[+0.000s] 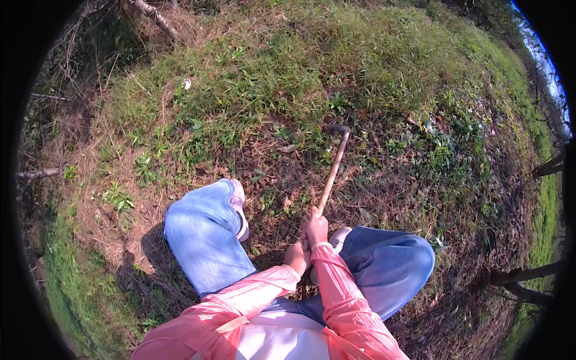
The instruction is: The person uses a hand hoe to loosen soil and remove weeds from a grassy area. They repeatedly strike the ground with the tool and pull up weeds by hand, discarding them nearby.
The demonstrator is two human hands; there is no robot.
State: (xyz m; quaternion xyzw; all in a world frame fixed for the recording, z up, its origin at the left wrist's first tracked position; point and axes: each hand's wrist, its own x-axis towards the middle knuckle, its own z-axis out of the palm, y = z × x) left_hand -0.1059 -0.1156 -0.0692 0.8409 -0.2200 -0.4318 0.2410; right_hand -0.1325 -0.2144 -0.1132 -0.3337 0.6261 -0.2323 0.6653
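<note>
A wooden-handled tool point(333, 175) with a short, dark metal head, a sickle or a small hoe, reaches away from me over the ground. Its head point(338, 129) points left among low weeds, and its edge is partly lost in the shade. My right hand point(317, 228) is closed around the handle. Just behind it, my left hand point(297, 257) grips the handle's near end, close against the right wrist. Under the tool lies a patch of dry grass and leaf litter point(288, 166) with small green weeds.
My bent legs in blue jeans point(204, 234) flank the hands, with a pale shoe point(239, 209) left of the handle. Taller green grass point(279, 67) grows ahead. Bare branches stand at the upper left point(155, 18) and lower right point(522, 274). A small white scrap point(187, 83) lies in the grass.
</note>
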